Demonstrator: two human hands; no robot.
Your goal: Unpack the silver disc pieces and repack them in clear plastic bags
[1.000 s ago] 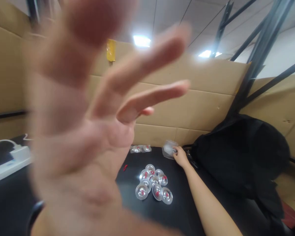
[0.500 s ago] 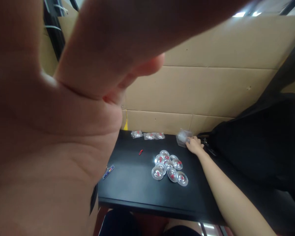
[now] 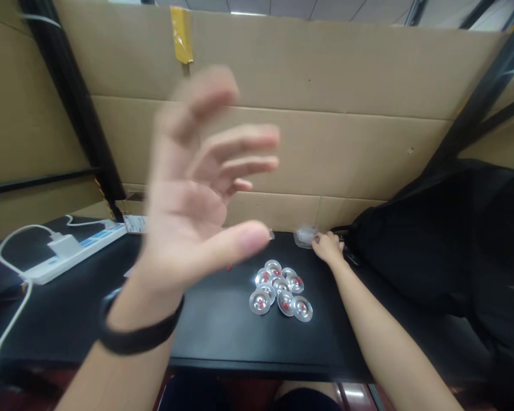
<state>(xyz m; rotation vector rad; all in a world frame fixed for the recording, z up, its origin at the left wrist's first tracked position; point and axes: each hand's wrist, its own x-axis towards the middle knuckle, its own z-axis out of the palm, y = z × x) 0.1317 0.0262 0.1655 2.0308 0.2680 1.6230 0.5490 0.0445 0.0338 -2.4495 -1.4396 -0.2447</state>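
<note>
The person's two bare hands are both in view. The left hand (image 3: 191, 205) is raised above the table (image 3: 227, 337), blurred, with its thumb and four fingers set wide apart, the fingers a little curled and open air between them and the thumb. One black wristband (image 3: 132, 343) circles the wrist below those fingers.

The right hand (image 3: 328, 247) reaches to the far side of the table, its fingertips touching the near right edge of one clear plastic bag (image 3: 304, 236); whether they pinch it or only rest on it, one cannot tell.

On the near side of the right fingers, and to the right of and below the left thumb tip, lies one cluster of round clear-rimmed discs (image 3: 282, 288). At least nine can be counted, though several overlap; at least six show red inside. A single small red piece (image 3: 229, 266) peeps out just below the left thumb, mostly hidden.

Well to the left of the left fingers lies one white power strip (image 3: 83, 252), with one boxy white plug (image 3: 65, 245) seated in it. Just right of the right fingers slumps one large black bag (image 3: 445, 245). Above the left fingertips, one strip of yellow tape (image 3: 181, 35) clings to the cardboard wall (image 3: 351, 154).
</note>
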